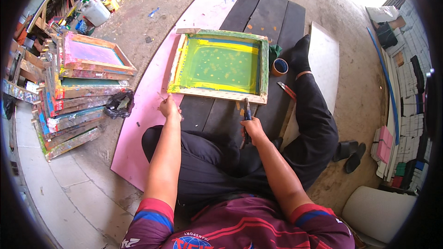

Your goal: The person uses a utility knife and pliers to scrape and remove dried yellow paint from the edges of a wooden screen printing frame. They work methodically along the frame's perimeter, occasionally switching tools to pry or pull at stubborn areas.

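A wooden screen-printing frame (221, 96) with green mesh and yellow-smeared borders lies in front of me on dark boards. My right hand (253, 128) is closed round dark-handled pliers (247, 110), whose tip meets the frame's near edge close to its right corner. By the near left corner, my left hand (170, 108) is closed with its fingers together; whatever small thing it may pinch is too small to name. Right of the frame are a roll of tape (279, 67), a dark green cloth (275, 51) and a red utility knife (287, 90).
Several paint-stained frames (76, 93) are stacked at the left, beside a black plastic bag (119, 105). A pink board (138, 152) lies under the dark boards (269, 11). My outstretched leg (316, 106) borders the right side. Sandals (354, 156) and a white jug (96, 13) stand farther off.
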The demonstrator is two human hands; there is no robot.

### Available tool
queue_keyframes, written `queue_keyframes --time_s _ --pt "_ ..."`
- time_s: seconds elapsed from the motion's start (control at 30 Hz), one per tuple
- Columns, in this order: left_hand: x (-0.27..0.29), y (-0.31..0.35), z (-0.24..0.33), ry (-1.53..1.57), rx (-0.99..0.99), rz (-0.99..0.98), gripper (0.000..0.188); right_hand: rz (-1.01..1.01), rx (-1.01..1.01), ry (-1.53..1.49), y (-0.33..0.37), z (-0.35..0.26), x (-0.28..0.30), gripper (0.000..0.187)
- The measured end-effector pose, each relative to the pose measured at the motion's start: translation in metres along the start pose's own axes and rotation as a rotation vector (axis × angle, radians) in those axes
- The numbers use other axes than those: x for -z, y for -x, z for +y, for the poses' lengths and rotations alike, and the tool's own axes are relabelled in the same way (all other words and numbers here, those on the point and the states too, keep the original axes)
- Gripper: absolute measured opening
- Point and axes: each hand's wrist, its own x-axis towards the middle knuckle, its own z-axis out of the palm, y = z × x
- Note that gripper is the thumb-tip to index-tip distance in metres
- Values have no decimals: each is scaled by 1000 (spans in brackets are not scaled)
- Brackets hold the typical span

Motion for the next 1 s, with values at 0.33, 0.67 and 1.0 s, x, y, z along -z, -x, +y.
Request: queue_keyframes --time_s 0.33,0.67,1.0 --pt "-25 90 -23 -104 -132 -495 24 -304 -107 -390 -16 22 27 24" --pt "-46 136 -71 -323 -393 -873 23 -456 -2 -128 28 19 1 36" --pt "-48 130 -83 -459 -492 -817 24 -449 0 -128 32 17 -1 30"
